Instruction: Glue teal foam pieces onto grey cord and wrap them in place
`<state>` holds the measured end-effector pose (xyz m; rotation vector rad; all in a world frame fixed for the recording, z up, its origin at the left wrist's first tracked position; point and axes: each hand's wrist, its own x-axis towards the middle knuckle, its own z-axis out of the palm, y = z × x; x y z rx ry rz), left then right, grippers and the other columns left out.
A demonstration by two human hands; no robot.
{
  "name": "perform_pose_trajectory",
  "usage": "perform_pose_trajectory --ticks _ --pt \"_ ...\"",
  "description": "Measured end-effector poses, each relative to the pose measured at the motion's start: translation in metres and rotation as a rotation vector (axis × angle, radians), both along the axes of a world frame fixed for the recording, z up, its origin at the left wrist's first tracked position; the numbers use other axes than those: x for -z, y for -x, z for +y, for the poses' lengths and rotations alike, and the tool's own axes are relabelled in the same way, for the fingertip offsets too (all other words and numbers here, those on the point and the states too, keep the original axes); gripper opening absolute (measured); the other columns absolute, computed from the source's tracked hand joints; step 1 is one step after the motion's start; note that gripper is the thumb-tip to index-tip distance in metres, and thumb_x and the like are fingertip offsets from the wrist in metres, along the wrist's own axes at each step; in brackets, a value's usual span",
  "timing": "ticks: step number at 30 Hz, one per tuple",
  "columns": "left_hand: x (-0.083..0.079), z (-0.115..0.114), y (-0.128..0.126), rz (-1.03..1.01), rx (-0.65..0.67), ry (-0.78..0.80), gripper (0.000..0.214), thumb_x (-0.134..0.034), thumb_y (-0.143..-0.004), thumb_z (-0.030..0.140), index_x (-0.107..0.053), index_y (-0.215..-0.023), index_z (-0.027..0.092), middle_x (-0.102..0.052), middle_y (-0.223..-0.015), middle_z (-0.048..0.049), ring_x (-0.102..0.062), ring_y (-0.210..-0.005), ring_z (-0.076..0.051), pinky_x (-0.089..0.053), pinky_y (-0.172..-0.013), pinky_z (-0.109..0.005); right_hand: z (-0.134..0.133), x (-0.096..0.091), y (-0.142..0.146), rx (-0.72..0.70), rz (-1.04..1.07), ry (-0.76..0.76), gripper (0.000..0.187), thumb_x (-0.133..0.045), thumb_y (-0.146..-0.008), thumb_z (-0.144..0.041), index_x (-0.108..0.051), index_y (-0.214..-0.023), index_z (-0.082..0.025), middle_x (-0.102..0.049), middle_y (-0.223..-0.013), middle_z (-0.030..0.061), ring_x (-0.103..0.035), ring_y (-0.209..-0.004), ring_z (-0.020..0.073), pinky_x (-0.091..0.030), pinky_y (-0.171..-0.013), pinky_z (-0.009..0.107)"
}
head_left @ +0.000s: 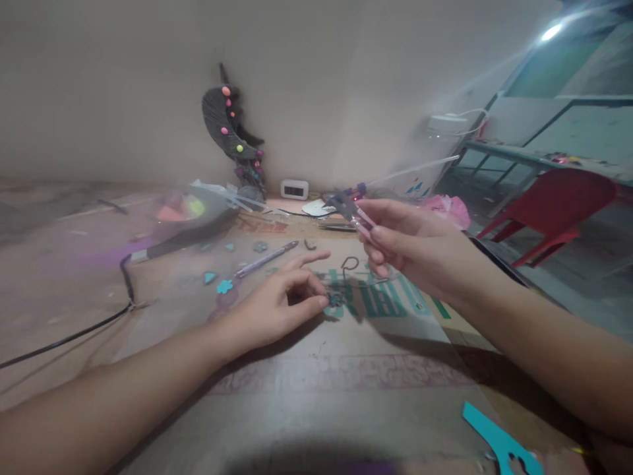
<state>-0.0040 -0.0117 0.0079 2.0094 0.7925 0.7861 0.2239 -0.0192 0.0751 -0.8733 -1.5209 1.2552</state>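
Note:
My right hand point(405, 244) is raised above the table and closed around the pink handles of small pliers point(352, 210), whose dark jaws point left. My left hand point(284, 300) rests on a flattened cardboard sheet point(346, 369), thumb and fingers pinched on a small dark piece point(335, 300) lying there; its index finger sticks out. A bent loop of thin wire point(349, 265) lies just beyond the left hand. A purple pen point(267, 259) lies to the upper left of that hand.
Teal cut-out shapes point(223, 285) are scattered on the table, another teal piece point(497, 443) lies near the front right. A black decorated ornament point(232, 135) leans on the wall beside a small white clock point(294, 189). A black cable point(99, 316) runs left. A red plastic chair point(554, 208) stands right.

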Motion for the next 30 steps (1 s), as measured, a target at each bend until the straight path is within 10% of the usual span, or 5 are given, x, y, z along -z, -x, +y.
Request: perform_pose_trajectory --ticks 10,18,30 --pt "0.005 -0.013 -0.001 0.027 0.111 -0.185 0.009 -0.064 -0.092 0.028 -0.068 -0.086 0.023 -0.060 -0.135 -0.0103 -0.044 -0.143 -0.029 -0.043 -0.111 -0.042 -0.005 0.021 0.012 -0.113 -0.002 0.005 0.031 -0.071 -0.091 -0.029 -0.066 -0.121 -0.025 -0.065 -0.099 0.0019 -0.060 -0.067 0.0095 -0.058 -0.058 0.025" --pt "0.007 -0.008 -0.006 -0.003 0.172 -0.155 0.008 -0.062 -0.091 0.022 -0.066 -0.084 0.021 -0.071 -0.097 -0.0056 -0.066 -0.097 -0.021 -0.050 -0.091 -0.034 0.000 0.029 0.014 -0.088 -0.038 0.001 0.030 -0.071 -0.090 -0.030 -0.066 -0.119 -0.025 -0.065 -0.094 0.0005 -0.062 -0.068 0.0102 -0.059 -0.062 0.027" --pt "0.007 -0.001 -0.005 -0.002 0.020 0.084 0.010 -0.065 -0.084 0.027 -0.065 -0.077 0.020 -0.070 -0.088 -0.0047 -0.064 -0.086 -0.021 -0.049 -0.082 -0.034 0.054 -0.044 -0.076 0.585 0.027 -0.344 0.018 -0.068 -0.085 -0.010 -0.075 -0.090 -0.026 -0.064 -0.076 -0.0020 -0.053 -0.060 0.0072 -0.044 -0.060 0.029"
